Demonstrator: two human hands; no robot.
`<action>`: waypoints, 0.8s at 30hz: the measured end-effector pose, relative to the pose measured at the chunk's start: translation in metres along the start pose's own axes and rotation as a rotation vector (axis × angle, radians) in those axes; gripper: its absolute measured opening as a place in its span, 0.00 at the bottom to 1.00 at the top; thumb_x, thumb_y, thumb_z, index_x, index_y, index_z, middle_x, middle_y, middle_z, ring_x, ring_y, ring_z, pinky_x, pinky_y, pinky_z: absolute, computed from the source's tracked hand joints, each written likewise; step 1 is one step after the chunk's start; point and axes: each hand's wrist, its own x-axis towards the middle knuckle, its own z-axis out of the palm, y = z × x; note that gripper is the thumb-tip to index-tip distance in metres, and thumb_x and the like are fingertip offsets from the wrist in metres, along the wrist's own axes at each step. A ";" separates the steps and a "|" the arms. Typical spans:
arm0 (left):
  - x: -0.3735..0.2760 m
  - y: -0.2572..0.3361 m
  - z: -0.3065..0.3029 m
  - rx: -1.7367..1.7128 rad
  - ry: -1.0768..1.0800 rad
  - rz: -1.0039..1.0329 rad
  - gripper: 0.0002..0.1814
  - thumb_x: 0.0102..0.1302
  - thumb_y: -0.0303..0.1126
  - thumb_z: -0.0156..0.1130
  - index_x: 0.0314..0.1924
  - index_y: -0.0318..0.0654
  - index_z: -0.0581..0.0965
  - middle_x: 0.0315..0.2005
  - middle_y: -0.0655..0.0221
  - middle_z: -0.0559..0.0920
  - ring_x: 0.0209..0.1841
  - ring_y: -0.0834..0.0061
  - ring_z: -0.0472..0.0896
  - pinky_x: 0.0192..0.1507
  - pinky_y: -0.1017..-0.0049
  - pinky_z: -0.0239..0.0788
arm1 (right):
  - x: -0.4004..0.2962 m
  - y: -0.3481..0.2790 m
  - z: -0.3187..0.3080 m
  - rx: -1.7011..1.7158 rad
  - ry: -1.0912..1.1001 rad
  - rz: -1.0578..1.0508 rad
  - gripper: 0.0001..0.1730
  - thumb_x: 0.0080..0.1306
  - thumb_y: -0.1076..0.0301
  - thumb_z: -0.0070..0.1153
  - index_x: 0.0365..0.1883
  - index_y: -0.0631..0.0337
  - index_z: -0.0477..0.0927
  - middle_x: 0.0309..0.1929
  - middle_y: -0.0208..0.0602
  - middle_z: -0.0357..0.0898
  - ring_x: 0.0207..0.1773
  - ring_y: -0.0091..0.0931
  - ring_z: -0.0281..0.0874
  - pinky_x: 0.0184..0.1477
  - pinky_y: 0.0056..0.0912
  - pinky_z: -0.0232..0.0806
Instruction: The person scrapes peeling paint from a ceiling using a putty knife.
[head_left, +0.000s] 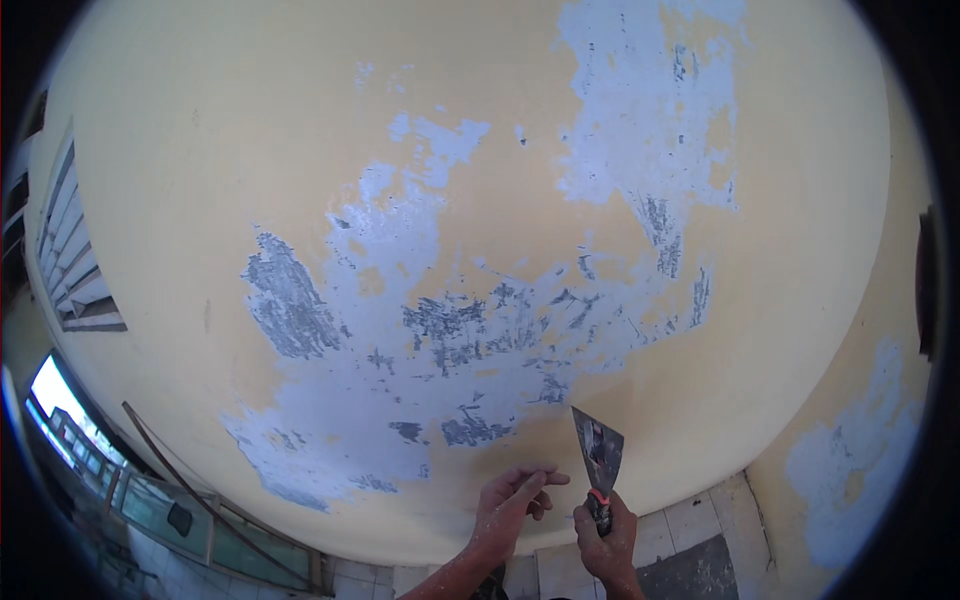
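A yellow painted wall with scraped pale and grey patches fills most of the view. My right hand grips the dark handle of a putty knife, whose wide metal blade points up, its corner at or near the lower edge of a scraped patch; whether it touches is unclear. Left of the knife, my left hand is raised before the wall with its fingers partly curled and apart, holding nothing. Pale dust specks cover the left forearm.
At lower left, a long thin bar leans by framed glass panels. A louvred opening lies at the left. White floor tiles run along the wall's foot, with a dark slab. A side wall with a scraped patch stands right.
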 end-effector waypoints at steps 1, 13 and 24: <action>0.001 -0.001 0.000 0.028 -0.003 -0.005 0.13 0.72 0.32 0.52 0.49 0.32 0.76 0.43 0.61 0.83 0.28 0.81 0.73 0.31 0.79 0.63 | 0.000 -0.009 0.000 0.101 -0.005 0.093 0.06 0.63 0.74 0.55 0.30 0.64 0.70 0.16 0.29 0.71 0.15 0.17 0.69 0.17 0.22 0.62; 0.006 -0.023 -0.017 0.036 0.024 -0.048 0.13 0.72 0.33 0.54 0.50 0.32 0.76 0.41 0.66 0.83 0.31 0.82 0.76 0.32 0.81 0.67 | 0.024 -0.031 0.025 0.078 -0.047 0.150 0.14 0.65 0.67 0.56 0.23 0.67 0.76 0.12 0.31 0.71 0.18 0.15 0.66 0.21 0.26 0.60; 0.010 -0.032 -0.020 0.043 0.107 -0.116 0.13 0.71 0.32 0.56 0.49 0.31 0.77 0.38 0.67 0.83 0.31 0.82 0.77 0.32 0.81 0.67 | 0.029 -0.015 0.035 0.058 -0.027 0.203 0.16 0.65 0.72 0.55 0.16 0.65 0.70 0.12 0.28 0.67 0.17 0.16 0.63 0.19 0.28 0.55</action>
